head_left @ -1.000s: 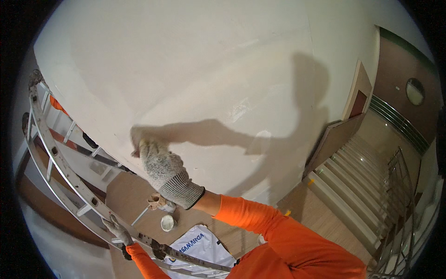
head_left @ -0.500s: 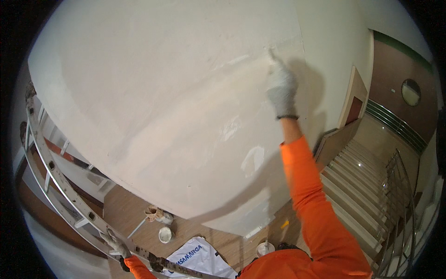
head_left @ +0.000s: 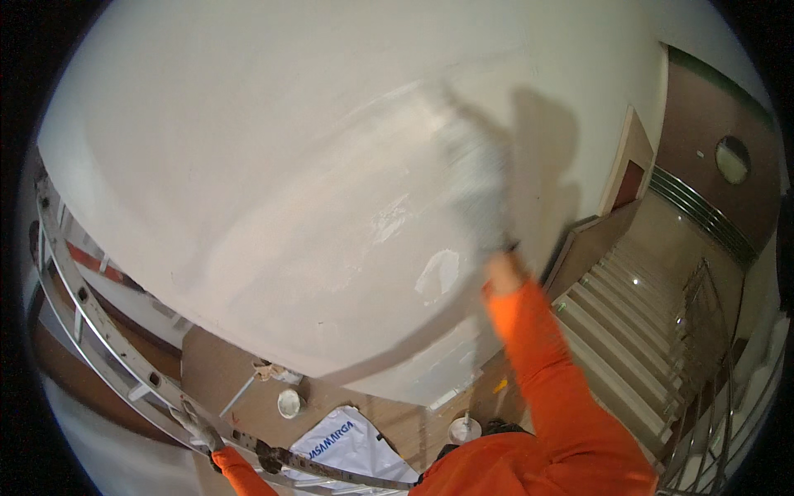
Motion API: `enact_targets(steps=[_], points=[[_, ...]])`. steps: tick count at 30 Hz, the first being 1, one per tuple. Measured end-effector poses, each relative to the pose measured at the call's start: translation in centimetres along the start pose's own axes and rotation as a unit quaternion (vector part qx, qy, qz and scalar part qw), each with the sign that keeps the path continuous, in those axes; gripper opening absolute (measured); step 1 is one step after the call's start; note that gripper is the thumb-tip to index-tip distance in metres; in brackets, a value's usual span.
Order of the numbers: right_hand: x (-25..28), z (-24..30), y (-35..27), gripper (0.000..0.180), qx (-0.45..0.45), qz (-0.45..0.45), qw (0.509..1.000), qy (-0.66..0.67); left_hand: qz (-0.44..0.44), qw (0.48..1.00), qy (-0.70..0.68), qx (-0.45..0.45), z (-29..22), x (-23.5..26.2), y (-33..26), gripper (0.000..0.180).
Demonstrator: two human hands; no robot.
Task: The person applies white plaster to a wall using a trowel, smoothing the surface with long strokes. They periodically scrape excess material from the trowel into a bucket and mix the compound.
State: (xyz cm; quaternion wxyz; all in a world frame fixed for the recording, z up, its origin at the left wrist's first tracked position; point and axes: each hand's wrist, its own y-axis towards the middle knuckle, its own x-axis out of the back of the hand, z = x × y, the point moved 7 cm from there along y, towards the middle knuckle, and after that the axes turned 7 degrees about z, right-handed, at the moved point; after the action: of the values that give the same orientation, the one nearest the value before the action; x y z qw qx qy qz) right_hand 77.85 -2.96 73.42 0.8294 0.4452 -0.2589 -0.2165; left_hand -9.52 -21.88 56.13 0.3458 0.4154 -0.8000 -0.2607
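Note:
My right hand (head_left: 478, 186), in a pale work glove, is raised in front of a large pale wall (head_left: 273, 190). Motion smears its fingers, so I cannot make out their shape or anything in them. The wall carries lighter smoothed bands and white filler patches (head_left: 438, 273) to the left of my right forearm. Low on the left, my left hand (head_left: 197, 426), also gloved, grips the side rail of an aluminium ladder (head_left: 112, 347). Both my sleeves are orange.
Below on the floor lie a white printed sheet (head_left: 351, 450), a white bucket (head_left: 290, 403) and another white container (head_left: 465, 430). A small yellow object (head_left: 499, 385) lies by the wall's foot. Stairs (head_left: 620, 331) with a metal railing (head_left: 711, 364) descend at the right.
My right hand has moved down and slightly left from the upper wall, where its fingertip was at the surface. My left hand stays on the ladder. The whole view has shifted slightly.

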Motion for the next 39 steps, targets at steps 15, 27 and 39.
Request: enact_targets(steps=[15, 27, 39], points=[[-18.0, 13.5, -9.9, 0.061, 0.105, 0.113, 0.898, -0.412, -0.03, 1.0, -0.003, -0.005, -3.4, -0.9, 0.1, 0.058], [1.5, -9.8, 6.2, 0.044, -0.16, 0.084, 0.944, -0.276, 0.042, 0.998, -0.036, 0.004, -3.6, -1.8, -1.3, 0.064], [-22.4, 23.5, -16.9, 0.037, 0.03, 0.304, 0.947, -0.103, -0.011, 0.997, 0.067, -0.046, -6.2, 1.6, -8.5, 0.06]])
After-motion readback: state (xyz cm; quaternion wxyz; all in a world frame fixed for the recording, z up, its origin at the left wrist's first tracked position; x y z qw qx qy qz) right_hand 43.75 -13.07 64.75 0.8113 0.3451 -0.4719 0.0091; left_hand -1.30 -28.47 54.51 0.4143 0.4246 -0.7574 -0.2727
